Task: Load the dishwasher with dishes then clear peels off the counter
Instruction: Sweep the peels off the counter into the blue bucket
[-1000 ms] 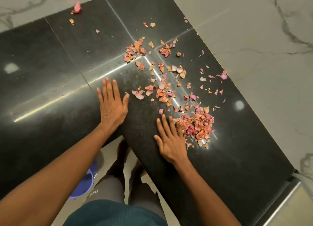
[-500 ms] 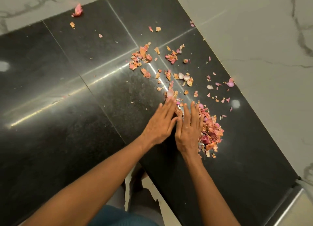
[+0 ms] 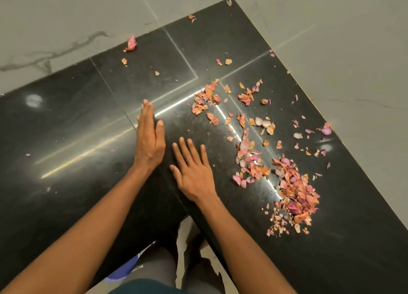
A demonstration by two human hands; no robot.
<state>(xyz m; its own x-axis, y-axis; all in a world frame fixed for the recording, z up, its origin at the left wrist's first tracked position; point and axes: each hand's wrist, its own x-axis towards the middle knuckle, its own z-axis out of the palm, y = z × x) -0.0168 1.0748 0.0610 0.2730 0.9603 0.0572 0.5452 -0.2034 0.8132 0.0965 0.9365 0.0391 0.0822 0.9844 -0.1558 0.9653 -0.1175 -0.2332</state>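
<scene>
Peel-clearing step in hand. Left hand [image 3: 150, 139] edge-on, fingers straight, grasping nothing; right hand [image 3: 194, 172] flat on black worktop [image 3: 77, 128], fingers spread, released. Peels [image 3: 293, 190] heaped right of hands, strays scattered beyond. Next: likely sweep strays into heap.

white marble wall [image 3: 331, 29], pale floor [image 3: 192, 232]

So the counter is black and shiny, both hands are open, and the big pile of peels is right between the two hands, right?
Almost. The counter is black and shiny, and the left hand and right hand are both open. But the big pile of peels is not between them: the head view shows it off to the right of both hands.
</scene>
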